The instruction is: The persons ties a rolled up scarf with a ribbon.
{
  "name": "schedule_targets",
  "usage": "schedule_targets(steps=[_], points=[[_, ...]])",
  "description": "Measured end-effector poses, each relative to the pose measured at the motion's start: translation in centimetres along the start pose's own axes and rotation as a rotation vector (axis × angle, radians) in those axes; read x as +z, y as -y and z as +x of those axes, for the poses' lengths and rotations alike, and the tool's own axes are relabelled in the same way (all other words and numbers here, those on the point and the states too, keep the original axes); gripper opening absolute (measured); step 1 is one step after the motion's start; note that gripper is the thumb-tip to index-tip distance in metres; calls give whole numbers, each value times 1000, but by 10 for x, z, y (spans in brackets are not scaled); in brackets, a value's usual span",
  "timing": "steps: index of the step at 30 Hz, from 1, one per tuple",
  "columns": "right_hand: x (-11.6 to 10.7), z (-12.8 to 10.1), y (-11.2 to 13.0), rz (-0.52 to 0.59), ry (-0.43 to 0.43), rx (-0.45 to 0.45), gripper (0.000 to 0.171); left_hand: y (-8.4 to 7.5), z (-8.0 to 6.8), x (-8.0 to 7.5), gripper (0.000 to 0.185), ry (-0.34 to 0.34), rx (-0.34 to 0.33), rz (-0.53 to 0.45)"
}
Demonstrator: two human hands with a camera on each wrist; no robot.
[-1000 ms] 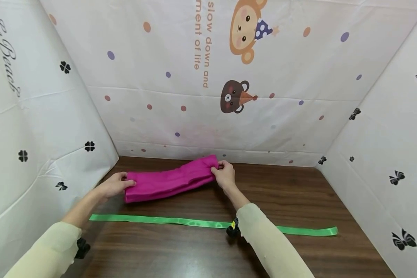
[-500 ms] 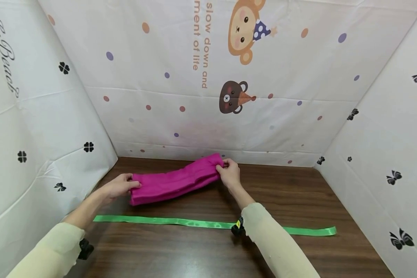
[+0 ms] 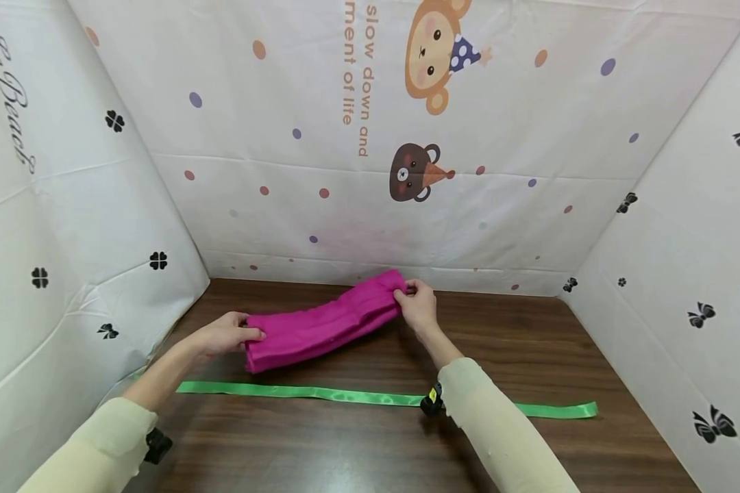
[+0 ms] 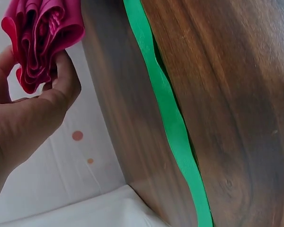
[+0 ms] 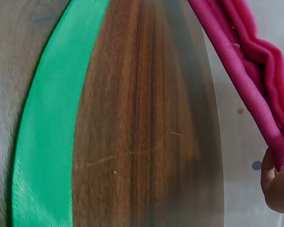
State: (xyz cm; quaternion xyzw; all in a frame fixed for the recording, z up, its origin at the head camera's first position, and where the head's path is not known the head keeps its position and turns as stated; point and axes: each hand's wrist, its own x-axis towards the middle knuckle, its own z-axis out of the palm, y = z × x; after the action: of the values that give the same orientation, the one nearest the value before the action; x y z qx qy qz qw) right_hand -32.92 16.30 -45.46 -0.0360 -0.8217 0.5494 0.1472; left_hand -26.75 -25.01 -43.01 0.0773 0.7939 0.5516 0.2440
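Pink cloth (image 3: 323, 329), folded into a long bundle, pinched at each end by left hand (image 3: 225, 334) and right hand (image 3: 418, 306) to keep layers together, lifted clear above the bench (image 3: 530, 356) behind green ribbon (image 3: 321, 393).

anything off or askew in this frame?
Nothing stands out. The left hand and right hand hold the ends of the folded pink cloth above the table; the green ribbon lies flat in front.

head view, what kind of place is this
Probably a makeshift recording booth rather than a lived-in room: a wooden table is walled on three sides by printed sheets with cartoon animals and dots. On it lie only a folded pink cloth, held by both hands, and a green ribbon.
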Motion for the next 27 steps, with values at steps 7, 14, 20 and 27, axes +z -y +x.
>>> schedule_targets(steps=[7,14,20,27], points=[[-5,4,0,4,4,12,20,-3,-2,8,56,31,13,-21],[-11,8,-1,-17,-1,-18,22,-4,-2,13,46,73,5,-57],[-15,10,1,-6,-13,-32,24,-7,-4,19,43,78,27,-70],[-21,11,2,4,-20,-31,20,-13,-9,30,53,82,60,-46]])
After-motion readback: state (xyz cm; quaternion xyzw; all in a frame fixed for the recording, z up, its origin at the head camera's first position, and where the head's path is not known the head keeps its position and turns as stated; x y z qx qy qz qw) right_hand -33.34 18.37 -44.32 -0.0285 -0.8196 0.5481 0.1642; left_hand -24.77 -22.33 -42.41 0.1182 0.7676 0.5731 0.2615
